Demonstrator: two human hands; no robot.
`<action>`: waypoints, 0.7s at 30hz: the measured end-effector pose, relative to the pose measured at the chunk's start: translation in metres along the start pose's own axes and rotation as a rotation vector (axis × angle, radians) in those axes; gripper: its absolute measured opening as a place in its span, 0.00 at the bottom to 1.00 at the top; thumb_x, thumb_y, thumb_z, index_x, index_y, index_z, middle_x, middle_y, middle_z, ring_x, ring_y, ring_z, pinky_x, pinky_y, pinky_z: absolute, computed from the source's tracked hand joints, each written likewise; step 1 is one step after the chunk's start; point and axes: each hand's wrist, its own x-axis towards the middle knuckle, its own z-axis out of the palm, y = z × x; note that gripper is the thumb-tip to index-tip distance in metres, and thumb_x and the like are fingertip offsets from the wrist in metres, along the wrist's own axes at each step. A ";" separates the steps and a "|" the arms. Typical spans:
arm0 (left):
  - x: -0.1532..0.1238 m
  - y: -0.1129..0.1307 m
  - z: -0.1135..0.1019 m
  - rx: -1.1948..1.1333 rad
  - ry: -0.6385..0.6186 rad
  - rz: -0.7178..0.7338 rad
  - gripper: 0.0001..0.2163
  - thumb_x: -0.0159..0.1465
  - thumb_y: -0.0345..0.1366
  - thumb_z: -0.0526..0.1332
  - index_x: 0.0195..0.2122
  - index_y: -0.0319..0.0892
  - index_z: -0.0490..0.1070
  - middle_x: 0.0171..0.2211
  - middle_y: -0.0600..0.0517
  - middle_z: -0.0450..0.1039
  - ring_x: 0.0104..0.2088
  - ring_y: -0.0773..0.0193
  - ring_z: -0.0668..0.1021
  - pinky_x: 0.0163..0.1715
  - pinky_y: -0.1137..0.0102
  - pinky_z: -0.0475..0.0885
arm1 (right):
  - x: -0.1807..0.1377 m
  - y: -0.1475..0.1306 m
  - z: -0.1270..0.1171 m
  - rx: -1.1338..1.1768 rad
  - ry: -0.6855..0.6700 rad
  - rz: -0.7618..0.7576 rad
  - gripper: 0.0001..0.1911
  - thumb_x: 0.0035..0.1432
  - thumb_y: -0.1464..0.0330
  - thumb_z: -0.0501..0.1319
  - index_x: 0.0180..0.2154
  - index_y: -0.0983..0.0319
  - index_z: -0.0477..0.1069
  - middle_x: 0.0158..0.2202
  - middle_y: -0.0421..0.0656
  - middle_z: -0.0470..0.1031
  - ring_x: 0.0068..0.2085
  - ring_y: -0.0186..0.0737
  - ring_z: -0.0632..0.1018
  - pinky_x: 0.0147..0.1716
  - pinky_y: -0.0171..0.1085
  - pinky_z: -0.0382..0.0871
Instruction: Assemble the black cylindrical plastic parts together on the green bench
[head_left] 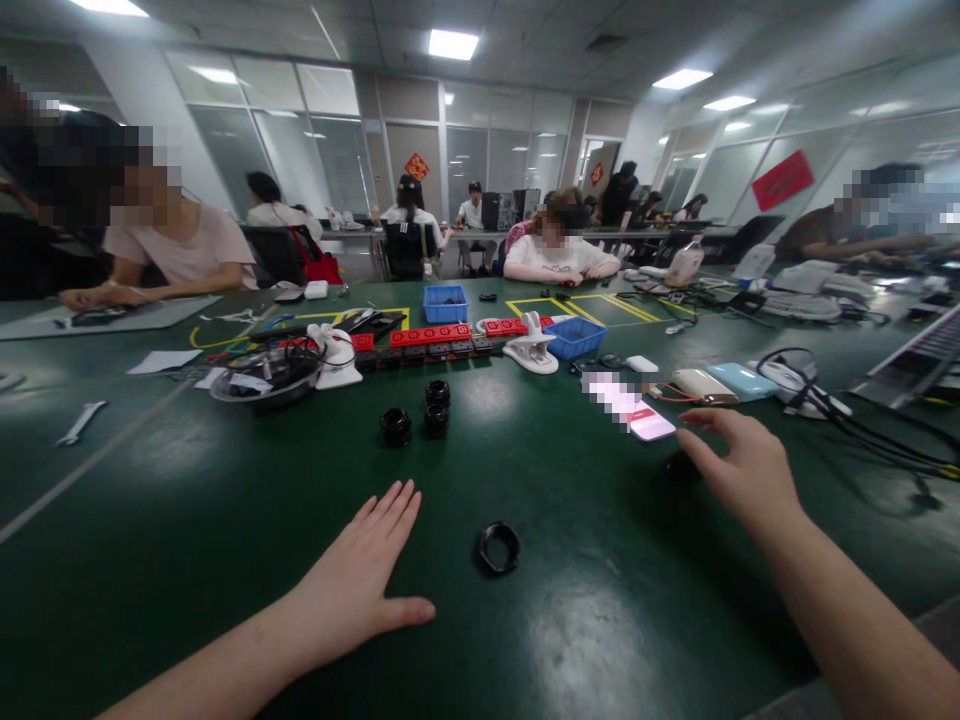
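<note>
Glossy black round ring (484, 552) lies at lower centre of the frame, where the flat, open left hand (356, 575) could knock it by sliding, while the half-open right hand (750, 468) perhaps touches a small dark object (679, 466).

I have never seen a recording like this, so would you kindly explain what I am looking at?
There is no machine here: this one picture comes from a camera on a person's head, looking down past their bare hands. The left hand, spread palm down over the green table, holds nothing. The right hand is near a phone and a dark object; whether it grips the latter is unclear. Between the hands lies a black ring. Farther back are three black round parts and two blue trays.
</note>
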 end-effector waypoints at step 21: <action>0.001 -0.006 0.004 -0.024 0.027 0.019 0.47 0.51 0.64 0.51 0.62 0.37 0.37 0.62 0.44 0.31 0.61 0.49 0.42 0.58 0.53 0.45 | -0.056 -0.132 0.031 0.192 -0.614 -0.533 0.19 0.50 0.65 0.60 0.45 0.60 0.67 0.41 0.45 0.68 0.42 0.42 0.70 0.42 0.41 0.66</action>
